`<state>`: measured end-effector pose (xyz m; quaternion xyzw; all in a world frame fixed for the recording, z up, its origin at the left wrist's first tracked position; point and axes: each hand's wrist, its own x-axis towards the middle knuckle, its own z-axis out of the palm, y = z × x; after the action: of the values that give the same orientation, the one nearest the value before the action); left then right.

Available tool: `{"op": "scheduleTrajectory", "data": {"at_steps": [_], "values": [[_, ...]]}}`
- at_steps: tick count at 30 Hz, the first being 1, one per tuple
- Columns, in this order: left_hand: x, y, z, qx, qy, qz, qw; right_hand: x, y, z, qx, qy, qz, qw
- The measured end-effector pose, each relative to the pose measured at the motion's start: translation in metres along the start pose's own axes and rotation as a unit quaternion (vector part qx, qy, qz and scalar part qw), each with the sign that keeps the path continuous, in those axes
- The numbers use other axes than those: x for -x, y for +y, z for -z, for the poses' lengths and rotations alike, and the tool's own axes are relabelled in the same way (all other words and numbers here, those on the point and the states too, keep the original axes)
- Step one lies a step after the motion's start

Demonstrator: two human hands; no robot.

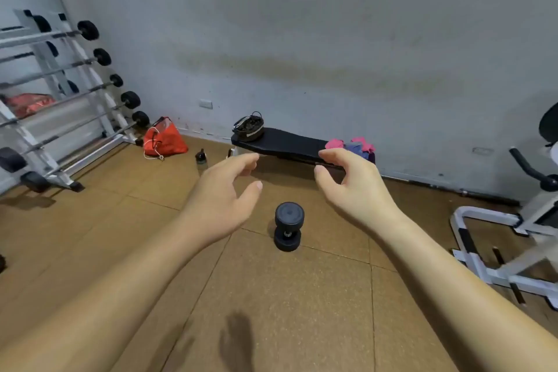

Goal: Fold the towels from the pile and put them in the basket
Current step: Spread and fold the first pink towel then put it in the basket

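A pile of pink and purple towels (355, 145) lies on the right end of a black padded bench (287, 142) against the far wall. A small dark basket (248, 127) stands on the bench's left end. My left hand (220, 199) and my right hand (354, 186) are raised in front of me, well short of the bench, fingers relaxed and slightly curved, holding nothing. My right hand partly covers the near edge of the towel pile.
A black dumbbell (288, 226) stands on the cork floor between my hands. A barbell rack (69, 93) fills the left. A red bag (164, 140) and a dark bottle (201, 158) sit by the wall. A white exercise machine (513, 238) stands at the right.
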<state>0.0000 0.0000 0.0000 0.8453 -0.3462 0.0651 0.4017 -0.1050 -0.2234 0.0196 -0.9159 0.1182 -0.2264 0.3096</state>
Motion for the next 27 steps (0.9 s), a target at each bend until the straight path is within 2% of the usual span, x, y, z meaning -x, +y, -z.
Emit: {"op": "scheduleTrajectory", "data": {"at_steps": [7,12,17,23,27], "values": [[-0.129,-0.08,-0.036,0.028,-0.072,0.046,0.996,-0.126,0.04,-0.049,-0.001,-0.023,-0.089,0.996],[-0.239,-0.117,-0.094,0.048,-0.125,0.045,0.99,-0.226,0.096,-0.068,0.021,-0.027,-0.099,0.995],[-0.347,-0.168,-0.157,0.063,-0.135,0.072,0.986,-0.337,0.174,-0.101,-0.013,-0.01,-0.101,0.995],[-0.467,-0.232,-0.213,0.071,-0.134,0.141,0.978,-0.47,0.257,-0.148,-0.059,-0.05,-0.132,0.988],[-0.55,-0.281,-0.236,0.07,-0.16,0.164,0.971,-0.559,0.299,-0.183,-0.101,-0.074,-0.187,0.974]]}}
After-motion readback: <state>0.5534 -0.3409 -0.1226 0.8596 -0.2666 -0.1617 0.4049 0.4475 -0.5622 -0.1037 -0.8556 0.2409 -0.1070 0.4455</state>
